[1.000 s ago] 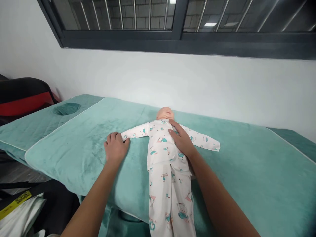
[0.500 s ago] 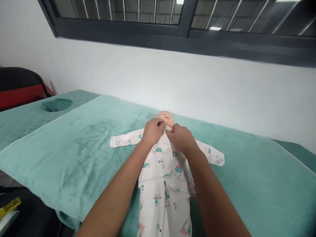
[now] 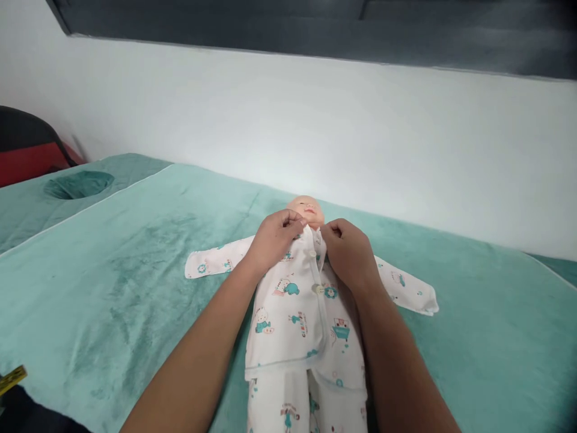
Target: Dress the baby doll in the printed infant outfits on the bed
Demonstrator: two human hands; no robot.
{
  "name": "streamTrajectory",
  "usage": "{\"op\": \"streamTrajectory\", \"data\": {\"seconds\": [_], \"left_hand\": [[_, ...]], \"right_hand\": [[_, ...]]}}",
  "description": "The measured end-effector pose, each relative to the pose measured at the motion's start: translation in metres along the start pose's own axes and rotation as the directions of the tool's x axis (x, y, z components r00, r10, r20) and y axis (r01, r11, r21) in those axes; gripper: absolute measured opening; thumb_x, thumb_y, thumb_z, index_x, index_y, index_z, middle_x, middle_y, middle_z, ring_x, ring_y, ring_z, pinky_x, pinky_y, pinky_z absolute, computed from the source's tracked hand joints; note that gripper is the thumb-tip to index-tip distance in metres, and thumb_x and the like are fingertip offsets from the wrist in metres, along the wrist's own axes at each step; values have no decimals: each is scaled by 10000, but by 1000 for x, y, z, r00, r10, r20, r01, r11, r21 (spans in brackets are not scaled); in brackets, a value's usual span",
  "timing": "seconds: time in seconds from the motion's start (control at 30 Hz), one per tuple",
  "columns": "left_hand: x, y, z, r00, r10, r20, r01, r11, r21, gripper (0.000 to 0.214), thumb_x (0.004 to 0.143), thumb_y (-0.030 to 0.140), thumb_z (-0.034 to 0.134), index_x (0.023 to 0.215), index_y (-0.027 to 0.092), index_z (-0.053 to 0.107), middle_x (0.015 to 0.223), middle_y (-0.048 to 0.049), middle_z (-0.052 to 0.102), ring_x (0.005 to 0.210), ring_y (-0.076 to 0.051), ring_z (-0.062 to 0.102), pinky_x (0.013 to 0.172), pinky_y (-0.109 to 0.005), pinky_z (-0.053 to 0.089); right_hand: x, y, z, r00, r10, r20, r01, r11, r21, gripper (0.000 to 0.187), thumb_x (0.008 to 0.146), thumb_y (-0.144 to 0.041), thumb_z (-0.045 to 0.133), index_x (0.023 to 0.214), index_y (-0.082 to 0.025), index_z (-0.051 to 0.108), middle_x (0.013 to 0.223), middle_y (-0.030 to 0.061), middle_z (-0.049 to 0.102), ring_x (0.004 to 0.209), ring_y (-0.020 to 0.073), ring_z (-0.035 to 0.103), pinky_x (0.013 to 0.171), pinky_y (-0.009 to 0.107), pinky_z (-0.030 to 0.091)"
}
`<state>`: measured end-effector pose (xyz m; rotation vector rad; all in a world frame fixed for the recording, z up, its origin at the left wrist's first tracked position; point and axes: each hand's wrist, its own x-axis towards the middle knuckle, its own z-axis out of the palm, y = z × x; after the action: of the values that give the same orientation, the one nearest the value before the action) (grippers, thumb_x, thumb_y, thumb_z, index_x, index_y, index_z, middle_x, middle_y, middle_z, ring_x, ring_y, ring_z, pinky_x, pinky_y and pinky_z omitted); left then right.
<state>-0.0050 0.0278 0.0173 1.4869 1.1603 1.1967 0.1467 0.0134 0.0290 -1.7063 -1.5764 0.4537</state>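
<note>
A bald doll [image 3: 308, 207] lies on its back on a bed spread with a green cover [image 3: 135, 258], its head toward the far edge by the white wall [image 3: 288, 120]. It wears a white printed top [image 3: 288, 313] and matching trousers [image 3: 279, 400], whose legs run out of view at the near edge. Both of the person's hands are at the neck of the top, just below the doll's chin. The left hand [image 3: 279, 237] is closed in a pinch, thumb and fingers gripping the left edge of the collar. The right hand [image 3: 349, 249] is curled in, its fingertips at the right edge of the collar; the exact grip there is partly hidden by the hand itself. A narrow gap parts the two collar edges, while lower down the left front panel overlaps the right one, with a pale round fastener [image 3: 319, 289] at its edge. The left sleeve [image 3: 214, 260] and the right sleeve [image 3: 408, 287] stretch out flat to either side. At the far left are a round hollow [image 3: 80, 184] in the bed and a black-and-red object [image 3: 29, 150]; a yellow strip [image 3: 12, 380] shows at the near left. A dark window frame [image 3: 216, 27] crosses the top of the wall.
</note>
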Motion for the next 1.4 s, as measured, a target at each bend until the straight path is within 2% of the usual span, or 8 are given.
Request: {"op": "streamTrajectory", "data": {"seconds": [0.17, 0.27, 0.4, 0.53, 0.9, 1.17, 1.3, 1.4], "left_hand": [[-7, 9, 4, 999, -39, -19, 37, 996, -79, 236, 857, 349, 580, 702, 172, 554, 648, 29, 506, 549, -89, 404, 520, -214, 320], [-8, 11, 6, 998, -68, -5, 67, 997, -49, 230, 862, 339, 578, 705, 173, 562, 621, 41, 480, 508, -78, 351, 508, -216, 305], [-6, 8, 6, 996, -90, -5, 89, 994, -55, 191, 844, 330, 603, 744, 168, 614, 648, 33, 534, 521, -79, 390, 529, -222, 332], [-4, 4, 5, 994, -105, 34, 109, 983, -148, 127, 789, 285, 653, 789, 158, 665, 714, 9, 607, 602, -92, 486, 571, -221, 369], [0, -4, 0, 991, -109, 81, 128, 947, -294, 141, 739, 278, 723, 792, 149, 697, 712, 2, 626, 628, -82, 516, 614, -215, 402], [-1, -1, 1, 991, -111, 71, 127, 953, -275, 154, 742, 286, 727, 781, 152, 662, 681, 14, 620, 596, -86, 521, 605, -227, 411], [0, -1, 3, 996, -77, 45, 86, 967, -242, 126, 760, 247, 705, 805, 153, 633, 650, 26, 597, 594, -84, 522, 587, -214, 391], [0, -1, 4, 997, -56, 44, 64, 975, -214, 145, 788, 276, 685, 836, 159, 615, 660, 24, 592, 608, -91, 527, 573, -211, 378]], "right_hand": [[-5, 1, 6, 997, 50, -51, -31, 946, 323, 231, 822, -383, 540, 718, -201, 637, 712, 15, 647, 678, 169, 547, 614, 274, 400], [-7, 4, 11, 999, 36, -19, -25, 913, 408, 228, 813, -402, 564, 754, -210, 673, 744, 9, 680, 724, 175, 586, 648, 270, 435], [-7, 8, 11, 999, 30, 34, -42, 902, 430, 199, 786, -371, 604, 794, -208, 717, 789, 8, 710, 752, 174, 618, 691, 273, 460], [-7, 10, 9, 998, 20, 63, -48, 873, 484, 202, 778, -357, 619, 819, -201, 739, 834, 16, 733, 788, 180, 644, 718, 280, 478], [-9, 11, 9, 998, -35, 45, 8, 865, 502, 189, 765, -340, 643, 847, -207, 750, 890, 17, 744, 865, 189, 667, 795, 298, 500], [-9, 10, 10, 995, 2, 100, -53, 856, 514, 248, 716, -352, 707, 901, -188, 731, 852, 37, 736, 778, 183, 663, 696, 279, 501], [-10, 10, 12, 993, -26, 113, -35, 862, 505, 259, 727, -371, 702, 922, -202, 728, 826, 21, 715, 756, 171, 638, 679, 269, 484], [-10, 11, 13, 992, -50, 114, -12, 871, 491, 291, 734, -388, 696, 962, -209, 725, 868, 21, 697, 769, 163, 610, 696, 272, 477]]}}
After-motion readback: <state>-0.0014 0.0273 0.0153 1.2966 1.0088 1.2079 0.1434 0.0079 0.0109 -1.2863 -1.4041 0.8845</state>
